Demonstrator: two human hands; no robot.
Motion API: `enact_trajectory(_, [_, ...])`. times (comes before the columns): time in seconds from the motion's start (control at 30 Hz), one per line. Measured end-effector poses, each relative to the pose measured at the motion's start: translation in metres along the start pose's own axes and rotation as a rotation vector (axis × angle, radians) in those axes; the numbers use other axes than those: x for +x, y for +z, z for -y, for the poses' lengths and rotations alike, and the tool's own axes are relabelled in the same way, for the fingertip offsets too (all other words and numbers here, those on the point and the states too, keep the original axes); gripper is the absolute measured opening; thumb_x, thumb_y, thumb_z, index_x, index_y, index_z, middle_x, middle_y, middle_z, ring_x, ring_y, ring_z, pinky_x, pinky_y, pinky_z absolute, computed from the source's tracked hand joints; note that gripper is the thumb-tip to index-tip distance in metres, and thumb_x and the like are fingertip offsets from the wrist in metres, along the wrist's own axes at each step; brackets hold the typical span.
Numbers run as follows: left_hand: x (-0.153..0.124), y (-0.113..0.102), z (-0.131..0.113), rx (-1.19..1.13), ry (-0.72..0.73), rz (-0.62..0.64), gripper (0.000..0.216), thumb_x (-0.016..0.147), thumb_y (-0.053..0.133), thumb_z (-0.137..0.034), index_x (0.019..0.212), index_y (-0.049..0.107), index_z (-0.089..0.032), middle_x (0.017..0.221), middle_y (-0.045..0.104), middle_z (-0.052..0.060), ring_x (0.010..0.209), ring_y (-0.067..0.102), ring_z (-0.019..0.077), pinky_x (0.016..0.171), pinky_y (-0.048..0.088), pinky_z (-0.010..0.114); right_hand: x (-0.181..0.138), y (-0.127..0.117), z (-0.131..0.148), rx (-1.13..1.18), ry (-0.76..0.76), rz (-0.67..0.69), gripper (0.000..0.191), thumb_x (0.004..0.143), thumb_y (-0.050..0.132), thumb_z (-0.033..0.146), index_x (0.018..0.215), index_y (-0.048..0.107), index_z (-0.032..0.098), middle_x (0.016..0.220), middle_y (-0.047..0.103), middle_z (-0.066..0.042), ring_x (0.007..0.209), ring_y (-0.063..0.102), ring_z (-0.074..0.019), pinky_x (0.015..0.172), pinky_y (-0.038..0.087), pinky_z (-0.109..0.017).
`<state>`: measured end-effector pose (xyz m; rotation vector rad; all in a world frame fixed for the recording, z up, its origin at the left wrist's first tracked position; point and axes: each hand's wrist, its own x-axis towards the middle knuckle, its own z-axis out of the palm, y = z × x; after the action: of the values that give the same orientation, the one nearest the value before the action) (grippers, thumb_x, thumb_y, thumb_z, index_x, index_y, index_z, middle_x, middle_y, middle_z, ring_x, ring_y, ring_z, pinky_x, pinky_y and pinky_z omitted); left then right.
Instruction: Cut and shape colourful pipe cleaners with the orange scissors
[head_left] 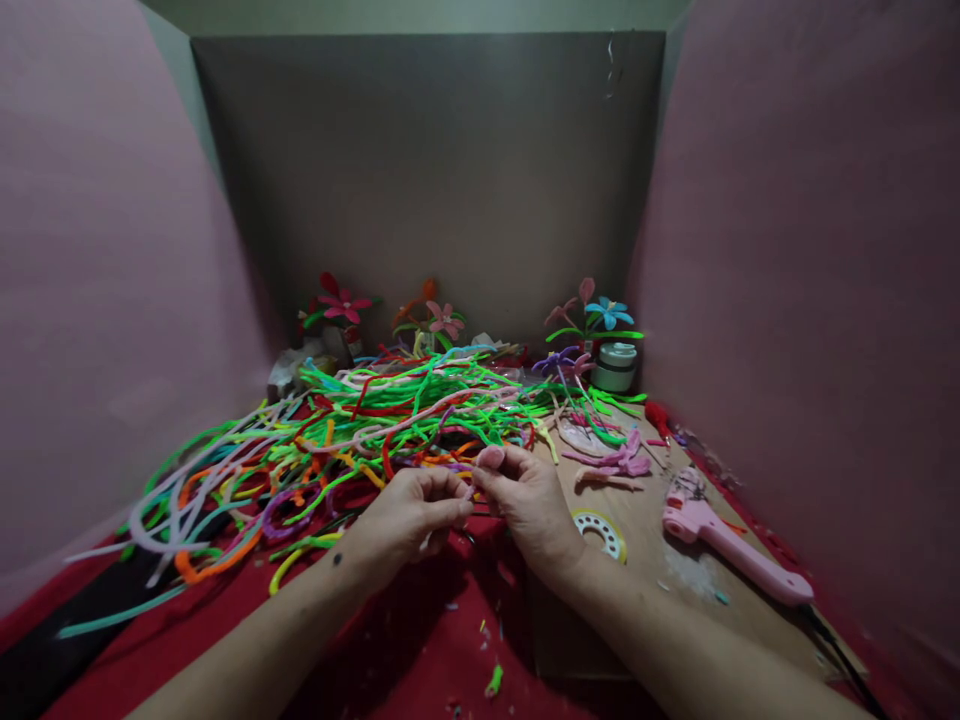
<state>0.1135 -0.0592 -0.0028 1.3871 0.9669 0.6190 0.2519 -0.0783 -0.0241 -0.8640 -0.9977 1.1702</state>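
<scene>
My left hand [420, 512] and my right hand [534, 515] meet in the middle, both closed in a pinch. A small pink pipe cleaner piece [491, 457] shows above my right fingers, rounded like a petal or bud. Between the two sets of fingertips is a thin pinkish bit that seems part of the same piece, mostly hidden by the fingers. Just beyond my hands lies a large tangled pile of pipe cleaners [420, 400], mainly green with red, orange, white and purple ones. Pink pipe cleaner shapes [622, 457] rest to the right.
On the cardboard [577, 645] at the right are a pink glue gun [731, 555] with a black cord and a round tape roll [602, 535]. Pipe cleaner flowers [609, 312] and a lidded jar [615, 367] stand at the back. Scraps [493, 682] dot the red cloth [405, 650].
</scene>
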Motion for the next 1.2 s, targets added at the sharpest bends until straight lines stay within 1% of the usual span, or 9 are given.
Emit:
enact_trajectory(0.13, [-0.0005, 0.0000, -0.0005, -0.008, -0.002, -0.016, 0.027, 0.063, 0.068, -0.036, 0.068, 0.052, -0.014, 0.044, 0.039, -0.008, 0.033, 0.026, 0.0019, 0.035, 0.016, 0.017, -0.0009, 0.0015, 0.0033, -0.023, 0.011, 0.029, 0.014, 0.064, 0.064, 0.020, 0.062, 0.051, 0.016, 0.056, 0.051, 0.004, 0.050, 0.041, -0.0074, 0.046, 0.030, -0.021])
enact_trajectory(0.33, [-0.0012, 0.0004, -0.0010, 0.061, 0.025, -0.004, 0.026, 0.063, 0.068, -0.034, 0.070, 0.054, -0.013, 0.046, 0.041, -0.007, 0.037, 0.030, 0.0028, 0.036, 0.020, 0.017, 0.0000, 0.0010, 0.0014, -0.042, 0.015, -0.002, 0.014, 0.063, 0.063, 0.020, 0.061, 0.050, 0.016, 0.056, 0.051, 0.004, 0.051, 0.041, -0.0079, 0.046, 0.031, -0.021])
enact_trajectory(0.5, [-0.0013, 0.0000, 0.0013, 0.032, 0.031, 0.008, 0.023, 0.066, 0.066, -0.032, 0.075, 0.053, -0.014, 0.049, 0.041, -0.008, 0.036, 0.029, 0.0028, 0.036, 0.019, 0.017, 0.0007, 0.0012, 0.0009, -0.046, 0.017, -0.034, 0.013, 0.063, 0.061, 0.019, 0.062, 0.049, 0.017, 0.056, 0.050, 0.005, 0.051, 0.042, -0.0082, 0.048, 0.033, -0.021])
enact_trajectory(0.6, [-0.0010, -0.0013, 0.0022, 0.011, 0.026, 0.005, 0.022, 0.067, 0.065, -0.032, 0.073, 0.053, -0.014, 0.048, 0.040, -0.008, 0.035, 0.028, 0.0024, 0.035, 0.018, 0.017, 0.0005, 0.0014, 0.0017, -0.051, 0.005, -0.014, 0.011, 0.064, 0.060, 0.018, 0.062, 0.049, 0.017, 0.056, 0.049, 0.005, 0.051, 0.041, -0.0080, 0.047, 0.032, -0.021])
enact_trajectory(0.7, [-0.0005, -0.0015, 0.0019, -0.011, 0.020, -0.024, 0.022, 0.068, 0.065, -0.032, 0.071, 0.052, -0.014, 0.047, 0.039, -0.008, 0.035, 0.028, 0.0021, 0.035, 0.017, 0.017, 0.0009, 0.0010, 0.0010, -0.046, -0.020, 0.011, 0.011, 0.062, 0.060, 0.015, 0.062, 0.049, 0.017, 0.061, 0.050, 0.004, 0.054, 0.042, -0.0081, 0.048, 0.033, -0.021])
enact_trajectory(0.87, [-0.0002, 0.0007, 0.0013, -0.028, 0.018, -0.022, 0.021, 0.068, 0.065, -0.030, 0.069, 0.051, -0.015, 0.044, 0.039, -0.008, 0.033, 0.028, 0.0017, 0.034, 0.017, 0.016, 0.0017, -0.0009, -0.0034, -0.076, -0.039, -0.009, 0.011, 0.060, 0.059, 0.011, 0.062, 0.049, 0.016, 0.065, 0.051, 0.004, 0.054, 0.043, -0.0080, 0.049, 0.034, -0.021])
enact_trajectory(1.0, [-0.0011, 0.0006, 0.0020, -0.054, 0.010, -0.002, 0.021, 0.067, 0.065, -0.029, 0.067, 0.050, -0.015, 0.044, 0.041, -0.008, 0.033, 0.029, 0.0019, 0.033, 0.017, 0.016, 0.0015, -0.0010, -0.0058, -0.117, -0.101, -0.024, 0.010, 0.061, 0.058, 0.011, 0.064, 0.051, 0.017, 0.066, 0.051, 0.004, 0.060, 0.045, -0.0095, 0.056, 0.037, -0.022])
enact_trajectory(1.13, [-0.0013, -0.0010, 0.0025, -0.065, -0.015, -0.006, 0.020, 0.067, 0.065, -0.028, 0.067, 0.050, -0.015, 0.044, 0.041, -0.008, 0.032, 0.030, 0.0023, 0.033, 0.017, 0.016, 0.0011, -0.0004, -0.0051, -0.132, -0.085, -0.016, 0.011, 0.062, 0.059, 0.013, 0.065, 0.050, 0.018, 0.065, 0.050, 0.004, 0.056, 0.043, -0.0085, 0.053, 0.036, -0.022])
enact_trajectory(1.2, [-0.0010, -0.0012, 0.0023, -0.069, -0.018, -0.023, 0.020, 0.067, 0.066, -0.029, 0.068, 0.050, -0.015, 0.045, 0.042, -0.008, 0.032, 0.031, 0.0024, 0.032, 0.017, 0.016, 0.0005, -0.0006, -0.0030, -0.125, -0.081, -0.003, 0.012, 0.063, 0.059, 0.014, 0.063, 0.048, 0.018, 0.066, 0.051, 0.004, 0.057, 0.044, -0.0090, 0.054, 0.037, -0.022])
